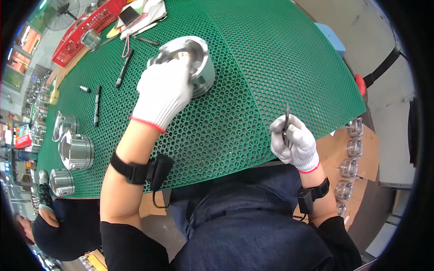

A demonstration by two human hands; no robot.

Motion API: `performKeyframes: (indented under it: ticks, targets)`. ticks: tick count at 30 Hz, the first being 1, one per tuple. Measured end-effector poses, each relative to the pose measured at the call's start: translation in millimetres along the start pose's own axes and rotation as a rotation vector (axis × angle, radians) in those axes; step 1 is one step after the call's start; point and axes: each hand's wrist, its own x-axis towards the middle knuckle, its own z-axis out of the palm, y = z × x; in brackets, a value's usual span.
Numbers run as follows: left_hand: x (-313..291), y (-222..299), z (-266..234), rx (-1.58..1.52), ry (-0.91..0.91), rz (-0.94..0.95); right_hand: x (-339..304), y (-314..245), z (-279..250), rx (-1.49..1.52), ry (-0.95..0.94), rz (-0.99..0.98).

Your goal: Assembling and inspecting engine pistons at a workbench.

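My left hand (pixel 163 92), in a white glove with a red cuff, grips a shiny metal piston (pixel 195 61) that rests on the green honeycomb mat (pixel 253 67). The hand covers the piston's near side. My right hand (pixel 294 142), also gloved, is closed around a thin dark pointed tool (pixel 287 118) held upright near the mat's front edge, apart from the piston.
Three more metal pistons (pixel 76 151) stand at the mat's left edge. Black pens (pixel 96 106) and a small metal pin (pixel 84 89) lie left of the held piston. A red basket (pixel 83 31) and papers sit at the back. Several pistons (pixel 355 147) line a cardboard box on the right.
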Motion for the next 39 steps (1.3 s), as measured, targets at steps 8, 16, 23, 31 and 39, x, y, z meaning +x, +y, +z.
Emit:
performKeyframes:
  ticks: [8, 16, 23, 31, 39]
  targets:
    - [-139, -14, 24, -1.184, 0.171, -0.727, -6, 3, -7, 0.009, -0.003, 0.012]
    - [-226, 14, 58, -1.206, 0.411, -0.772, 5, 4, -10, -0.002, -0.079, -0.068]
    - [-242, 9, 67, -0.965, 0.408, -0.478, 5, 9, -1, -0.050, -0.016, -0.102]
    - [-203, -19, 5, -0.498, 0.302, -0.110, 2, 8, 7, -0.141, 0.065, -0.070]
    - [-172, -31, 42, -0.996, 0.315, -0.371, -19, 3, 50, -0.552, 0.332, 0.168]
